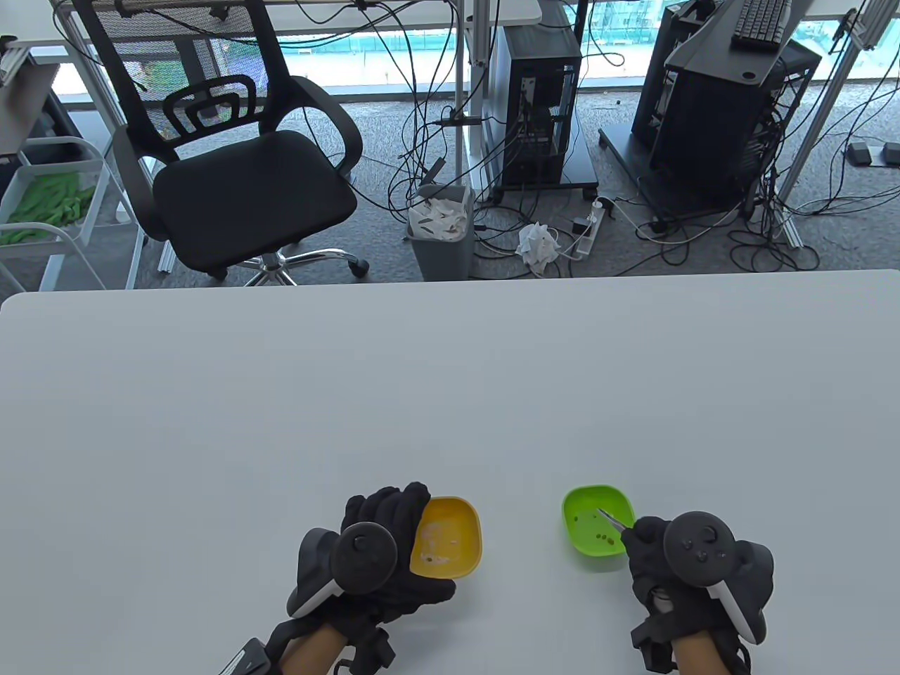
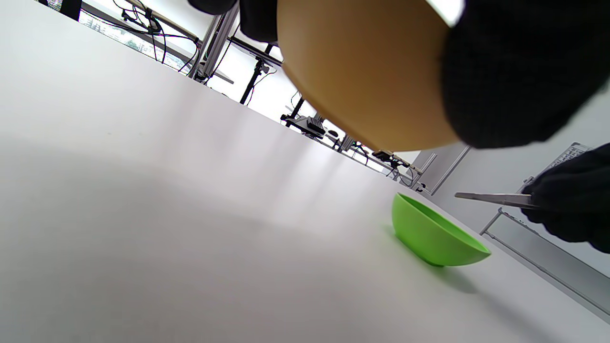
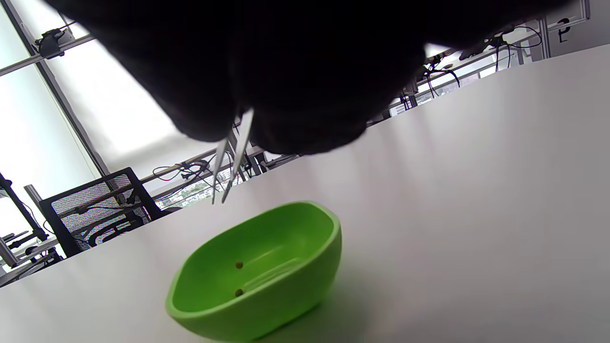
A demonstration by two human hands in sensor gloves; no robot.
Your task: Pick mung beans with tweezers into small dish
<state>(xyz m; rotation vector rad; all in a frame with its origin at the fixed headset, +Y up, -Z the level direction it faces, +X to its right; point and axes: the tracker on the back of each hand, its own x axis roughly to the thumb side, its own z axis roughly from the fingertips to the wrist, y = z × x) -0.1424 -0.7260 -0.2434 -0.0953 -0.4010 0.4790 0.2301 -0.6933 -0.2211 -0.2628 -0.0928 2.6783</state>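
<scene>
Mid-task, judging by the dishes: a few small dark beans lie in the green dish, which sits on the table near its front edge, right of centre; two show on its inner wall in the right wrist view, a handful in the table view. The right hand pinches a pair of metal tweezers, fingers closed around the handle end, tips hanging just above the green dish. The tips stand slightly apart with nothing visible between them (too small to be sure). The left hand grips the yellow dish at its left rim, fingers wrapped under it; in the left wrist view the dish looks lifted or tilted off the table. Its inside shows pale smudges and maybe a few specks, beans not clearly readable. Which dish is the source and which the target I cannot tell. If green is the target, several beans are already in and the next pick is due; if it's the source, few remain to move.
</scene>
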